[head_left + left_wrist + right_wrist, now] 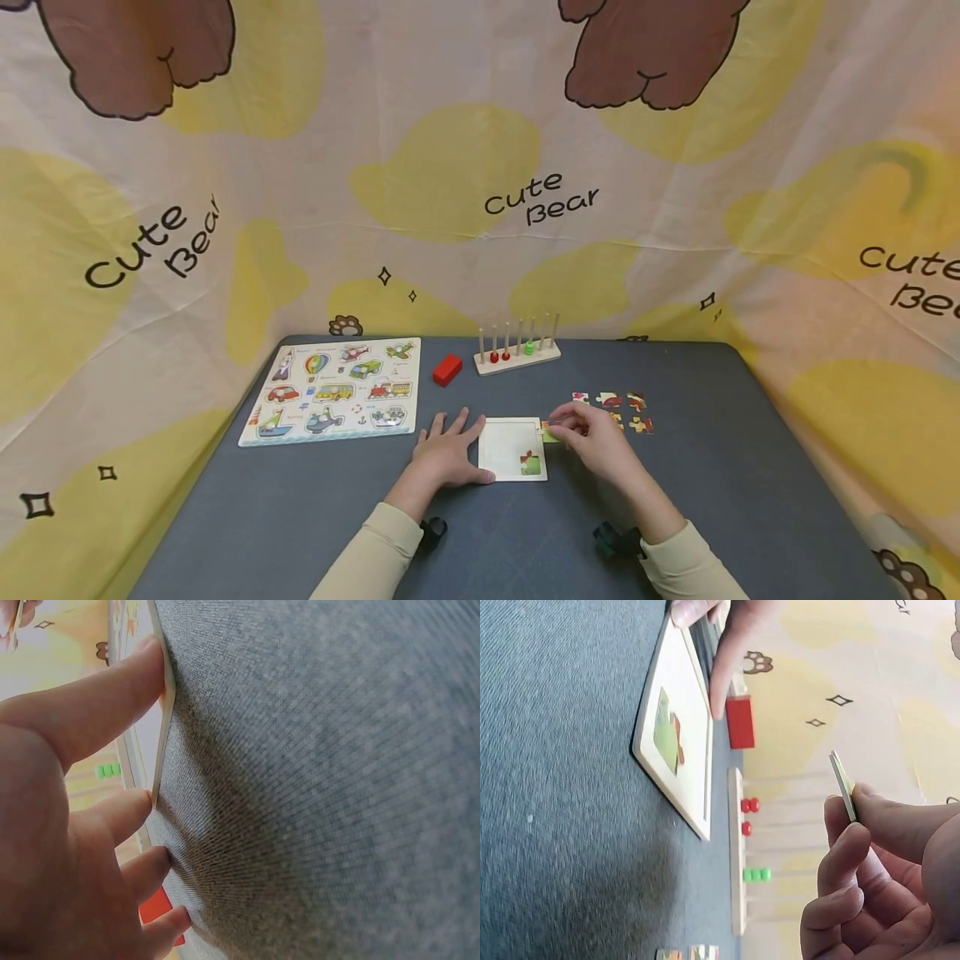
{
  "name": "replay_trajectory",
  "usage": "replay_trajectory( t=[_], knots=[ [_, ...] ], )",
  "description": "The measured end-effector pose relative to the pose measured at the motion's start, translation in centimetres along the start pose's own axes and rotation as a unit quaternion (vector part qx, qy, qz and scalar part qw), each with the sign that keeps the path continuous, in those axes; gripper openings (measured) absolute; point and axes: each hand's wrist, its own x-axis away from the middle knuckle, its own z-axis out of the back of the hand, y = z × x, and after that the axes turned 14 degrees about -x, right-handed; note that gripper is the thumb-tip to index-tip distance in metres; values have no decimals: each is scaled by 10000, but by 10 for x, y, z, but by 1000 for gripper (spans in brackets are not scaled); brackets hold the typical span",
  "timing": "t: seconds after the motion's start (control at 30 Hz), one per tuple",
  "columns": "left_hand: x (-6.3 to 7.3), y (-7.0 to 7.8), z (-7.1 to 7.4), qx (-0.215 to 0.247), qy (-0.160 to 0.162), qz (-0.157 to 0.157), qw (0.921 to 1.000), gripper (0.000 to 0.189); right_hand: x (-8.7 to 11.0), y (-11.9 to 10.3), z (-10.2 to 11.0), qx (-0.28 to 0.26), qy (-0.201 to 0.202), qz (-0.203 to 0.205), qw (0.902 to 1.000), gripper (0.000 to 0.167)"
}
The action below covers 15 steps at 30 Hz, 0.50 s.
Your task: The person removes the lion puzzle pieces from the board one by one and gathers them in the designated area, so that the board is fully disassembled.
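A square white puzzle tray (495, 442) lies flat near the middle of the table, with one green and red puzzle piece (531, 464) in its near right corner. My left hand (447, 454) spreads its fingers at the tray's left side. Its thumb rests on the near left corner and the index fingertip touches the edge farther up. Above the tray's right edge, my right hand (596, 437) pinches another jigsaw piece (843, 786) between thumb and fingers. The right wrist view shows that piece almost edge-on, raised off the table.
Several loose jigsaw pieces (640, 425) lie beyond the right hand. A peg stand (517, 358) with red and green beads stands at the back, beside a red block (447, 370). A vehicle picture board (300, 417) occupies the table's far left.
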Motion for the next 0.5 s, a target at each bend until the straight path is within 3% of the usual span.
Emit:
replay_trajectory(
  t=[0.5],
  knots=[
    [1, 0, 1, -29, -14, -9, 10000, 96, 6, 14, 27, 217, 375, 10, 9991, 19]
  ],
)
